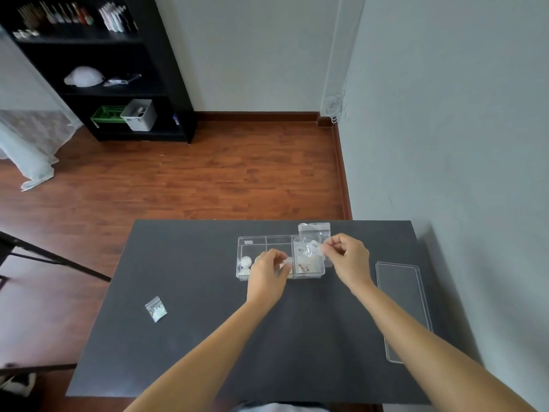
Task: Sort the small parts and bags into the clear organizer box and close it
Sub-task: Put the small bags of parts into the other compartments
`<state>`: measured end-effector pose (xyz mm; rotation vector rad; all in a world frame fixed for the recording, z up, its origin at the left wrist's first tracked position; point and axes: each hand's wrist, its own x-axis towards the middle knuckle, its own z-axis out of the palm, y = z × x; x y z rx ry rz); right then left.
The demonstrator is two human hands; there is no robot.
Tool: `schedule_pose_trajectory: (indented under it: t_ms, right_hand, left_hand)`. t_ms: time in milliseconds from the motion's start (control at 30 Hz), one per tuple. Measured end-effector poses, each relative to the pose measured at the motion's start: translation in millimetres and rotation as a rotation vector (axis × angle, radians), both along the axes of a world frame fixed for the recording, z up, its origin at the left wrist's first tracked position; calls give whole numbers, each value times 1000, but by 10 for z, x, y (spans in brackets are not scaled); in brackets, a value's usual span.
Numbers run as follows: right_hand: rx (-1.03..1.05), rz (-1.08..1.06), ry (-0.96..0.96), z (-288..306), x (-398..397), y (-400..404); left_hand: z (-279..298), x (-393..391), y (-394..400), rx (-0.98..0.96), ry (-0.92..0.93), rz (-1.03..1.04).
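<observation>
The clear organizer box lies open on the far middle of the black table. Small white round parts sit in its left compartment, and bags lie in its right one. My left hand hovers over the box's front, pinching a small clear bag. My right hand holds another small clear bag above the right compartment. A larger clear zip bag stands against the box's far right corner. One small bag with pale parts lies alone on the table to the left.
The box's clear lid lies flat near the table's right edge, close to the wall. Beyond the table are wooden floor and a black shelf at the far left. A dark stand leg reaches toward the table's left side.
</observation>
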<state>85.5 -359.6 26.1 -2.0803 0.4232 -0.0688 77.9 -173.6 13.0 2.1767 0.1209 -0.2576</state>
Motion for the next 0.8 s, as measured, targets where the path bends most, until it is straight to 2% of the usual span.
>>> schedule_pose_trajectory:
  t_ms: [100,233,333,467,633,800]
  right_hand:
    - [-53,-49,25,-40,85,22]
    - [-131,-47,111,-198,131,157]
    - [-214,-72,176,-304,131,262]
    - [-337,-86,217,-378,170,310]
    - [-600,10,135,-428,228,321]
    - [-696,126,167,-531,257,270]
  left_hand:
    - [-154,-70,144,309,-78,1]
    - [-344,-133,261,490,64,-31]
    - [-441,-150,276,503,147,-46]
    - [-509,-141,284,515,158,-63]
    - [-546,-71,325,519,178,-100]
    - [-550,-59,331,537,202,-121]
